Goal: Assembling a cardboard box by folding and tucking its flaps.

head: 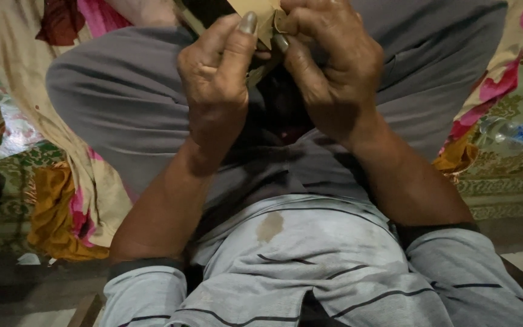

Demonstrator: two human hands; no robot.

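Left hand (216, 79) curled round a tan card (260, 15), thumb up along its near edge, fingers hidden behind; right hand (328, 72) just beside, touching the left, pinching the same card's right edge between thumb and forefinger; both clamped on it, neither spread wide. Card raised at the very top of view, above the knees, mostly cut off by the frame. Below the hands: grey trousers (122, 91), bent legs either side; nearer still, a pale striped shirt (310, 266) with a brown stain. Left of the left hand: flowered cloth (7, 72) in cream, pink and ochre. Right of the right hand, well apart: a clear plastic bottle (506, 130) with a blue cap, lying on patterned bedding. Likely trouble, by judgement: card tearing or creasing askew from uneven pull between two tight pinches; slipping into the lap should either pinch slacken; dim light hiding the edge being worked.
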